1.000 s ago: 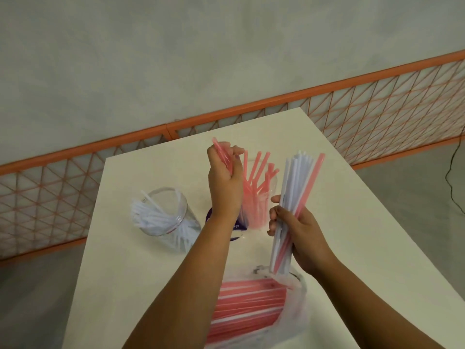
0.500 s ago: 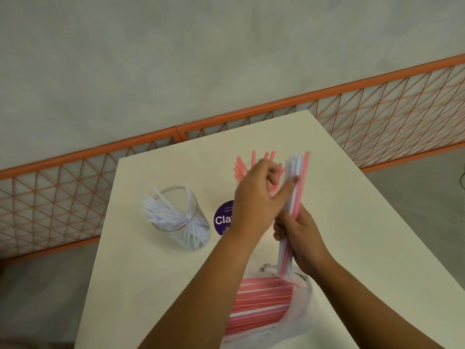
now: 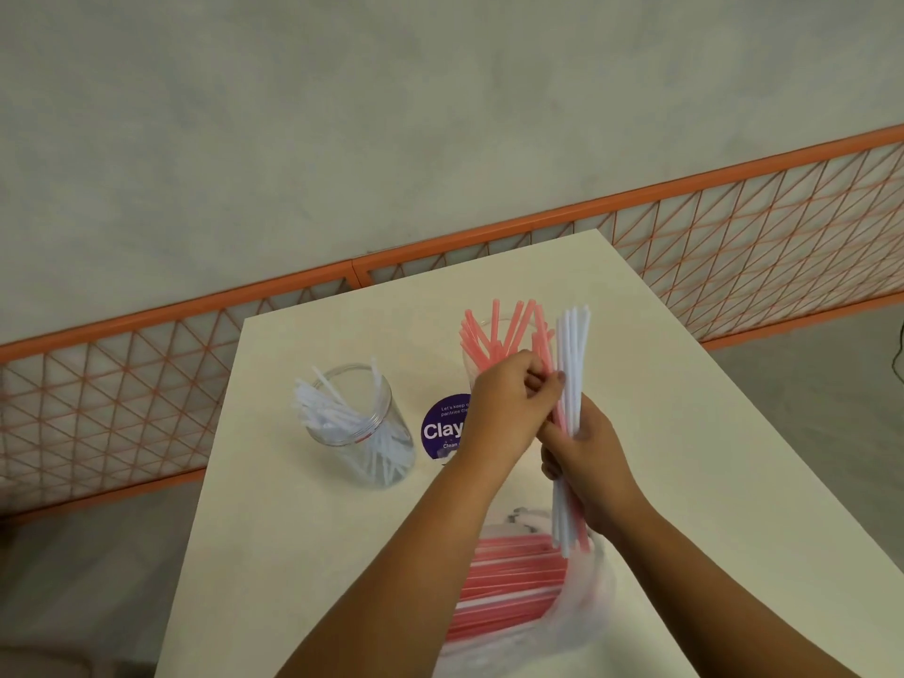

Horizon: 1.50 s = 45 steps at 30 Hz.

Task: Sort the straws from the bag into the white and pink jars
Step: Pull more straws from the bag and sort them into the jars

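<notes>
My right hand (image 3: 589, 457) grips an upright bundle of straws (image 3: 571, 364), mostly white with pink ones in it. My left hand (image 3: 508, 403) pinches a pink straw at the bundle's left side. Behind my hands stands a clear jar of pink straws (image 3: 482, 342), partly hidden, with a purple label (image 3: 442, 425). To the left, a clear jar of white straws (image 3: 359, 423) sits on the table. Near me lies a clear plastic bag (image 3: 582, 609) holding several pink and white straws (image 3: 508, 574).
The cream table (image 3: 685, 433) narrows toward the far edge. An orange wire-mesh fence (image 3: 734, 256) runs behind and beside it along a grey wall. Grey floor shows at both sides.
My left hand dropped a pink straw into the pink jar, then came back to the bundle and pinched another pink straw. The right hand kept holding the bundle.
</notes>
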Tool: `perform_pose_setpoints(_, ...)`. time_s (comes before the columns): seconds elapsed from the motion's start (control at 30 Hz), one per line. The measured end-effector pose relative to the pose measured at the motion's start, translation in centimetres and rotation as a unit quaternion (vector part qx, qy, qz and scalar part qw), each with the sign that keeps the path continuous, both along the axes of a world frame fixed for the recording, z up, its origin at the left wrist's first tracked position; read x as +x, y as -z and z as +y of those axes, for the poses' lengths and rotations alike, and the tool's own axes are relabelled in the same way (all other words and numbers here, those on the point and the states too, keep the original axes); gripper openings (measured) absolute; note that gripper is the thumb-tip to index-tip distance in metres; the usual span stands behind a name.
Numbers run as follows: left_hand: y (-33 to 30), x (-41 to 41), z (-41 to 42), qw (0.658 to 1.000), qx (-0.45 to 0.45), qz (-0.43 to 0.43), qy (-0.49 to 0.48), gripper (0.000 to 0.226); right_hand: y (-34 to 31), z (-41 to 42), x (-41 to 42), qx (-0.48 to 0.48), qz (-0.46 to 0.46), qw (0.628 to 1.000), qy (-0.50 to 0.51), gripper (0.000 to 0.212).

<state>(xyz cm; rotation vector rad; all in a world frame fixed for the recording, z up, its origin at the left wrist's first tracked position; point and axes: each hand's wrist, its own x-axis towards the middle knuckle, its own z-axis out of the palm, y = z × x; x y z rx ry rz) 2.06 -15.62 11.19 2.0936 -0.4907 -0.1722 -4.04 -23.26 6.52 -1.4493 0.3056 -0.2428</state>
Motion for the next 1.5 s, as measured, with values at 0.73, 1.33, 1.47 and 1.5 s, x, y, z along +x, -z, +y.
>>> perform_pose_setpoints(0.73, -2.8, 6.3, 1.4, 0.962, -0.078, -0.229, -0.126, 0.011, 0.8, -1.5, 0.2, 0.095, 0.021, 0.995, 0.024, 0.021)
perform_pose_setpoints(1.33, 0.8, 4.1, 1.5, 0.979, 0.076, -0.183, -0.047, 0.047, 0.1, -1.2, -0.3, 0.099, -0.025, 0.995, -0.013, 0.026)
perform_pose_setpoints(1.47, -0.3, 1.7, 2.0, 0.979, -0.061, -0.186, -0.057, 0.029, -0.4, -0.8, -0.9, 0.093, -0.029, 0.994, -0.045, 0.027)
perform_pose_setpoints(1.5, -0.5, 1.1, 2.2, 0.983, -0.078, -0.163, -0.046, 0.026, -0.6, -0.6, -1.0, 0.093, -0.028, 0.994, -0.055, 0.027)
